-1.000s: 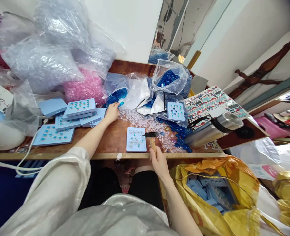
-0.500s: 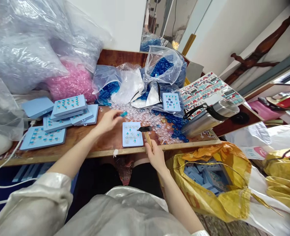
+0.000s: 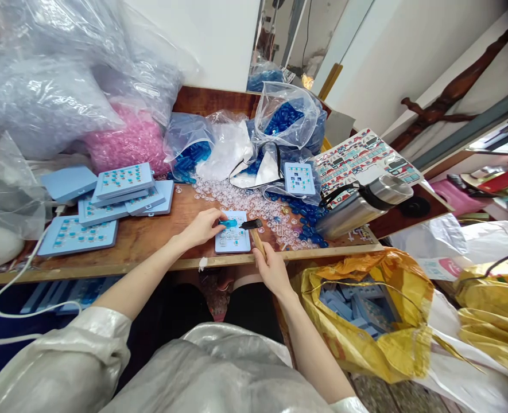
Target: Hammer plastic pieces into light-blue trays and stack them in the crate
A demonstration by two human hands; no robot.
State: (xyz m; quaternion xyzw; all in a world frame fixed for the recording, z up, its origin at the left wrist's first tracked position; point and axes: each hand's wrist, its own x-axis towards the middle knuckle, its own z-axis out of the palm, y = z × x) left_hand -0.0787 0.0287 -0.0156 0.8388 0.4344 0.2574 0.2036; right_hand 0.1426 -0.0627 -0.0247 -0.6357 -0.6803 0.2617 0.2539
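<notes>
1. Left hand (image 3: 202, 226) pinches a small blue piece (image 3: 228, 222) between thumb and fingertips, at the top edge of a light-blue board (image 3: 235, 244).
2. That board lies flat near the front edge of the wooden table (image 3: 150, 238).
3. Right hand (image 3: 273, 271) is clenched on the wooden handle of a hammer (image 3: 257, 238), whose dark head is just beside the blue piece.
4. Clear rings (image 3: 245, 202) lie scattered behind the board.
5. A steel flask (image 3: 365, 205) lies on its side to the right.

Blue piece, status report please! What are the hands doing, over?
Left hand pinches blue piece at board. Right hand grips hammer, head by the piece. Clear rings scattered beside.
</notes>
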